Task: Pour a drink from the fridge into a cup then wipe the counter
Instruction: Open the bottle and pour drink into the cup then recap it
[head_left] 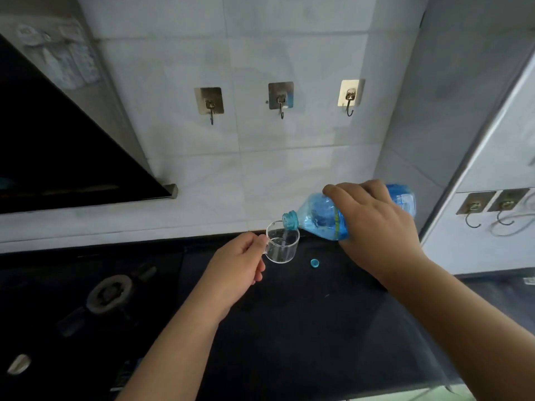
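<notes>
A clear glass cup (282, 244) stands near the back of the dark counter (304, 328). My left hand (234, 267) pinches its handle from the left. My right hand (379, 227) grips a blue plastic bottle (321, 217), tipped down to the left. Its open neck sits over the cup's rim and a thin stream of water falls into the cup, which holds a little liquid. The bottle's blue cap (314, 262) lies on the counter just right of the cup.
A gas burner (110, 290) sits in the counter at the left, under a black range hood (58, 151). Three hooks (280, 99) hang on the tiled wall behind. A white cabinet (492, 198) with more hooks stands at the right.
</notes>
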### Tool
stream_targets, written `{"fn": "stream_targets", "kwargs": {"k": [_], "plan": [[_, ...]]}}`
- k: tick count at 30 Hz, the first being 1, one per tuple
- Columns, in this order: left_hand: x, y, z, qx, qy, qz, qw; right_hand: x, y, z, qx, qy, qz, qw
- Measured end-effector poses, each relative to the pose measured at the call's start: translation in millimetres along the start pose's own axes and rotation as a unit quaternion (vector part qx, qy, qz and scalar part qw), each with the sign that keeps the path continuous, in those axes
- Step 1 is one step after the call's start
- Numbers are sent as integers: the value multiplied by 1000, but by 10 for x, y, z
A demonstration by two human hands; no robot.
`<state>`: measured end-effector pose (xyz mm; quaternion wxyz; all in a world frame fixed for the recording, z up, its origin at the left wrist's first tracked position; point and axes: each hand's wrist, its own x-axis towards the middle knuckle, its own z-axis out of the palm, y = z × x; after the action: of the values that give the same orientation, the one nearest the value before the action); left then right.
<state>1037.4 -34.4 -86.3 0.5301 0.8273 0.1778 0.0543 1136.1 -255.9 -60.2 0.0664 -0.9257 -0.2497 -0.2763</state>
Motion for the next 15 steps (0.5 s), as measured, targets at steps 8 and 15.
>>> {"fn": "stream_targets", "kwargs": {"k": [8,15], "plan": [[-19,-115,-83,32,-12,-10,999,-52,-116,14,-23,20,-26,999],[-9,-143,-102,46,-3,-2,999,20,-156,-37,-47,44,-57,996]]}}
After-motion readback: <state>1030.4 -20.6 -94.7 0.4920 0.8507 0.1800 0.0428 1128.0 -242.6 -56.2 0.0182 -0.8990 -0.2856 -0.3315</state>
